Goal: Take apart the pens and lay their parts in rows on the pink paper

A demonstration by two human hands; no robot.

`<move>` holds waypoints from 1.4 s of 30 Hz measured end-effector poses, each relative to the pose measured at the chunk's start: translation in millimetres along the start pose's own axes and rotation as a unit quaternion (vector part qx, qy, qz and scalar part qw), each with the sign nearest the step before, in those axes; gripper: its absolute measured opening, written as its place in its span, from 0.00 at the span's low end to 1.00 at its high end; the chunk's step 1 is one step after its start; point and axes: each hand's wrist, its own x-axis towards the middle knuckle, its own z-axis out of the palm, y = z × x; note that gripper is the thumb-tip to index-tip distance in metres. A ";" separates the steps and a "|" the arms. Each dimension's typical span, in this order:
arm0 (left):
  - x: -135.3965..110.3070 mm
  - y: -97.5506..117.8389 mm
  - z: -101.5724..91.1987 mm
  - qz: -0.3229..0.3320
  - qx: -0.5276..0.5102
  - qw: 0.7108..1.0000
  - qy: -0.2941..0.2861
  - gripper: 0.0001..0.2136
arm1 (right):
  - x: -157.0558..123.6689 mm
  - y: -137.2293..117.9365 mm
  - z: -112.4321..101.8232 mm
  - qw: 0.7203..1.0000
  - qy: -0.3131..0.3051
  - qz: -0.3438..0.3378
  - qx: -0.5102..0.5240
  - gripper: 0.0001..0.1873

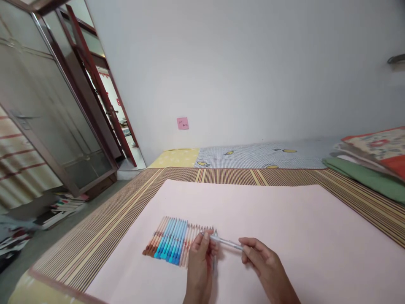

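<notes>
Pinching pen: both hands; pink sheet atop striped mat; pale wall behind

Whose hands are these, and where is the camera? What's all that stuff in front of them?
There's no robot here, just one person's two bare hands. The camera is worn on their head, looking forward and down. The left hand and right hand hold a pale pen between them, one near each end. Beside the left hand is a row of pens, some brown and blue; that hand hides part of it. They lie on a pink sheet, spread over a striped mat.
</notes>
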 end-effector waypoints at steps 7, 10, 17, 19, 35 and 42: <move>0.0 4.0 0.9 0.008 -0.020 1.000 0.006 0.14 | -0.2 -6.6 6.0 1.000 -0.004 -0.008 0.012 0.27; 0.4 0.6 -2.8 0.004 -0.012 1.000 0.005 0.14 | 1.5 -2.7 9.8 0.999 -0.012 -0.019 -0.026 0.27; -0.2 -0.7 -4.0 -0.010 0.033 0.998 -0.047 0.16 | -4.6 -7.8 13.0 0.998 -0.056 0.004 -0.013 0.25; -1.0 0.4 -3.3 -0.012 0.053 0.996 -0.071 0.17 | -5.4 -10.1 13.1 0.997 -0.076 0.014 -0.029 0.27; 0.3 0.9 -1.6 -0.028 -0.063 0.997 -0.021 0.10 | -13.0 -14.0 22.3 0.998 0.058 -0.017 0.002 0.34; 8.3 11.8 -8.8 -0.007 -0.178 0.984 0.008 0.10 | -19.7 -19.2 32.6 0.995 0.098 -0.033 0.007 0.32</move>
